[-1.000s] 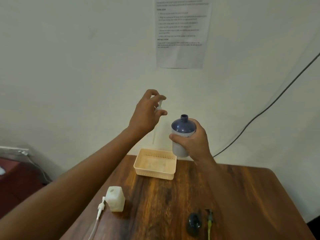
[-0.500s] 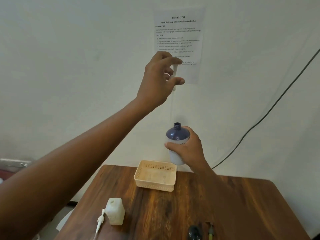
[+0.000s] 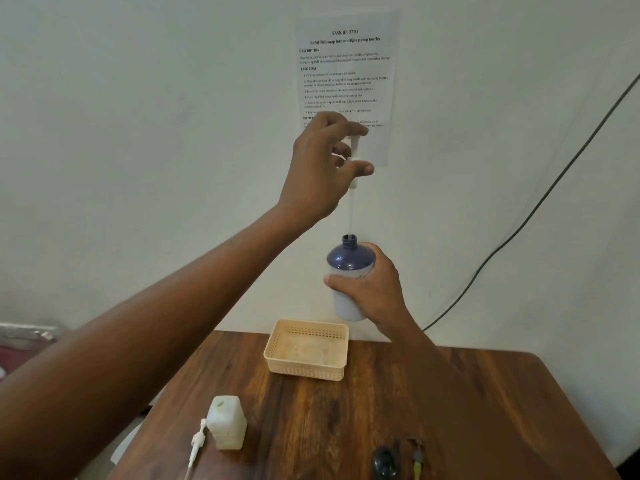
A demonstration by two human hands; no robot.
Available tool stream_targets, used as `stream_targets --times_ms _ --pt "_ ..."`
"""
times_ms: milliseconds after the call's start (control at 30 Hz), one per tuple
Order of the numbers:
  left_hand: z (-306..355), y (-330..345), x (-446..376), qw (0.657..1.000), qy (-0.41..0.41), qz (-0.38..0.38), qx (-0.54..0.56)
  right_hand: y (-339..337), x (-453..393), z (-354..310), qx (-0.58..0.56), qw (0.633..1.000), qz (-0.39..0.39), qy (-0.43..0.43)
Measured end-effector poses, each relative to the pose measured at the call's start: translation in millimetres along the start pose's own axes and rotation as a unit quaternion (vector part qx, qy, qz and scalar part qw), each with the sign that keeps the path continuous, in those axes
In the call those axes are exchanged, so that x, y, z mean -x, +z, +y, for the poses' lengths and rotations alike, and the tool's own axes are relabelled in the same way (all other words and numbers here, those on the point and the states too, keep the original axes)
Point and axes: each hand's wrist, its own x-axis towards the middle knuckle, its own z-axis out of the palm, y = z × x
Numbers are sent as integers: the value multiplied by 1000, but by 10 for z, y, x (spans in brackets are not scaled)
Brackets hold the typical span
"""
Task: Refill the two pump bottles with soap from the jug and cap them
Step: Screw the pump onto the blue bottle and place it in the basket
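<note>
A loose white pump head lies near the wooden table's front-left edge, its tube running toward the near edge. Just beside it, to the right, stands a small translucent white bottle, upright with its mouth open. Further back, close to the table's far edge by the wall, sits one cream plastic basket, with bare wood on both sides of it.

Above the basket, the left hand is raised high and pinches a second white pump head between thumb and forefinger, the other fingers loosely curled. The pump's long axis is vertical; its thin dip tube hangs straight down with the tip at the mouth of the blue bottle.

The right hand holds that bottle upright in the air above the table's back edge, fingers and thumb wrapped round its pale body, neck pointing up.

At the near edge lie a dark rounded object and a yellow-green pump piece, side by side. The table's right half is open wood. A printed sheet hangs on the wall, and a black cable slants down at the right
</note>
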Motion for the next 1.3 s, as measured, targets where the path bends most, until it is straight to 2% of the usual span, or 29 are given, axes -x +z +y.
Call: stream_targets --times_ms 467,900,1033,1100,1200,1300 --pt "-204 242 424 999 -40 -10 16 -82 -80 -153 23 1000 19 -2" --pt "-321 365 666 999 -36 -6 20 -114 -121 -187 34 999 40 4" --pt "-302 333 659 998 -46 -24 24 -117 -125 -152 28 999 40 7" --pt "-309 275 642 997 -66 -30 20 -127 -126 -141 22 999 42 4" --pt "-390 123 557 989 -143 -27 -19 -150 -123 -122 14 999 49 1" --pt "-437 50 470 972 -216 -90 -6 -158 -130 -108 16 998 54 2"
